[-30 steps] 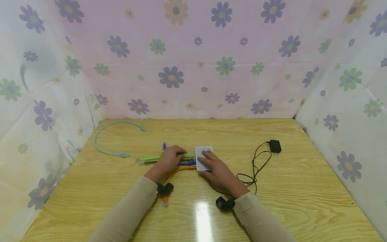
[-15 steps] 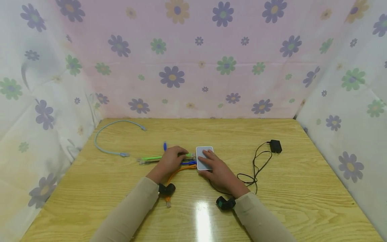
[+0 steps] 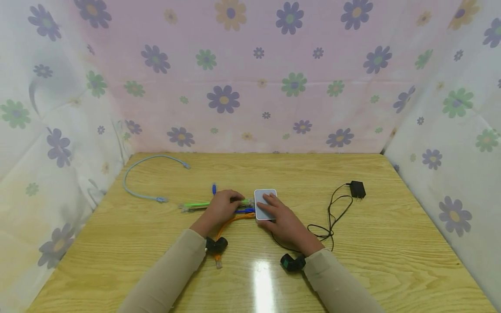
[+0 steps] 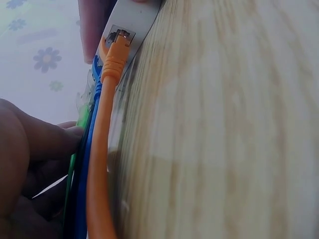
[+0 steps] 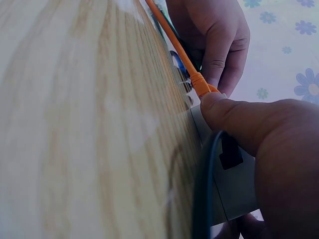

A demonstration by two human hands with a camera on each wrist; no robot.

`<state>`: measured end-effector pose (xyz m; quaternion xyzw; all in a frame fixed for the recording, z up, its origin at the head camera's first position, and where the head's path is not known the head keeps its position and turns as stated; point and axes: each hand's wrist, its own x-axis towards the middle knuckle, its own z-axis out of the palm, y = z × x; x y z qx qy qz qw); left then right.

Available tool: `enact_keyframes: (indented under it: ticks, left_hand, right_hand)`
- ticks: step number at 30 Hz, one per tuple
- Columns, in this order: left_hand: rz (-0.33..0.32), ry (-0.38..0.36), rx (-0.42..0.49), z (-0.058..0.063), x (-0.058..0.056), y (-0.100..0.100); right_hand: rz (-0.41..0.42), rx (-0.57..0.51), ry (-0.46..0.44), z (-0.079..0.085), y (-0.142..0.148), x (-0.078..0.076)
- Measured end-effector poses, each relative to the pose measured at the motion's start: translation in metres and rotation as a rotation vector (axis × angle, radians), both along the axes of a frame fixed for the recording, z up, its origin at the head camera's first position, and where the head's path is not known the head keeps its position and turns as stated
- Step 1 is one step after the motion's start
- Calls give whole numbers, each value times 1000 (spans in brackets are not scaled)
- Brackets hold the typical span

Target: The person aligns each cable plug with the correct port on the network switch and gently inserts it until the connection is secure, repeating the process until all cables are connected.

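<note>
A small white network switch (image 3: 259, 194) with a grey top lies near the middle of the table. My right hand (image 3: 285, 222) holds it, fingers spread over the top and thumb (image 5: 224, 112) along the near side. To its left, my left hand (image 3: 220, 209) pinches a green network cable (image 3: 194, 204) close to the plug end. An orange cable (image 4: 102, 149) sits plugged into the switch. Beside it a blue cable (image 3: 245, 211) also runs to the switch. A dark cable (image 3: 193, 210) lies alongside the green one. My left fingers partly hide the green plug's end.
A light blue network cable (image 3: 135, 194) curves on the table (image 3: 391, 243) at the back left. At the right lies a black power adapter (image 3: 357, 189), its thin black cord (image 3: 328, 217) looping toward the switch. Flower-patterned cloth (image 3: 250, 87) encloses the back and sides.
My left hand has shifted very slightly right, toward the switch, and the loose end of the orange cable has moved a little right with it. My right hand keeps its hold on the switch.
</note>
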<state>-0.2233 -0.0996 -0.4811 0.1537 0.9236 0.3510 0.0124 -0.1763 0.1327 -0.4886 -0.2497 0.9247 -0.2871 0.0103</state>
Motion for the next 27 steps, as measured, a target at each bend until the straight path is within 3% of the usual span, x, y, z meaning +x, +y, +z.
enact_keyframes:
  ticks: [13, 27]
  left_hand:
    - [3, -28, -10, 2, -3, 5]
    - [-79, -44, -24, 4, -10, 4]
  right_hand:
    - [4, -11, -8, 0, 0, 1]
    - [-9, 2, -3, 2, -1, 0]
